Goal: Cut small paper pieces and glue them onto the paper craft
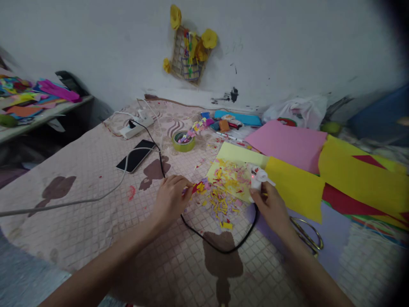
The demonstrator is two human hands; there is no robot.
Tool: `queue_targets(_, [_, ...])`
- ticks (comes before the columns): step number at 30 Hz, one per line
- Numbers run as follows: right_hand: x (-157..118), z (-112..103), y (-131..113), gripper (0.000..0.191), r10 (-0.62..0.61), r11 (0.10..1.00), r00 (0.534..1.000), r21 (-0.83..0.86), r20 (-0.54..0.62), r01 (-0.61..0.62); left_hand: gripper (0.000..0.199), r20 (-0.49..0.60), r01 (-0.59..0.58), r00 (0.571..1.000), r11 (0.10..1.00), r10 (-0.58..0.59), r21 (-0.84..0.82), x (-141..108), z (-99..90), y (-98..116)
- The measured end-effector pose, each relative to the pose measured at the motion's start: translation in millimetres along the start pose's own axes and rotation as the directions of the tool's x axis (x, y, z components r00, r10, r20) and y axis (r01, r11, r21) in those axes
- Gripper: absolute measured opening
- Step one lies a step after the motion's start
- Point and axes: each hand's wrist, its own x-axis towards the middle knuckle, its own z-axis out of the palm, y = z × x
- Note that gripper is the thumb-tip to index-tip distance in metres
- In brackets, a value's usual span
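My right hand (268, 202) is wrapped round a white hot glue gun (256, 181) with a small red light; its black cord (223, 251) loops across the table. A paper piece (202, 186), covered in red, yellow and purple bits, is pinched in the fingers of my left hand (172, 198). Between the hands, small paper scraps (223, 204) lie in a heap, partly on a pale yellow sheet (231, 150). Behind them, another decorated piece (193, 130) leans in a roll of tape (183, 145).
A phone (136, 157) and a white power strip (137, 127) with cables are at the left. Coloured sheets (294, 183) spread over the right side, with scissors (308, 234) near my right forearm. A plastic bag (297, 111) sits by the wall.
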Motion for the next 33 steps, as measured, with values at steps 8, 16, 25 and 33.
queue_targets(8, [-22,-6,-22,0.034,0.021,1.0,0.897,0.024,-0.441,-0.012,0.014,-0.013,-0.012,1.0,0.995,0.014,0.1,-3,1.8,2])
queue_targets(16, [-25,25,-79,0.022,-0.332,0.943,0.937,0.066,0.112,0.326,0.017,0.006,-0.032,0.999,0.984,0.031,0.177,-3,2.9,6])
queue_targets(25, [-5,55,-90,0.033,-0.383,0.923,0.904,0.116,0.191,0.367,0.019,0.054,-0.062,0.997,0.969,0.05,0.24,-7,7.0,7])
queue_targets(33, [-5,66,-82,0.037,-0.419,0.907,0.883,0.139,0.209,0.398,0.015,0.069,-0.074,0.996,0.967,0.059,0.244,-9,11.6,9])
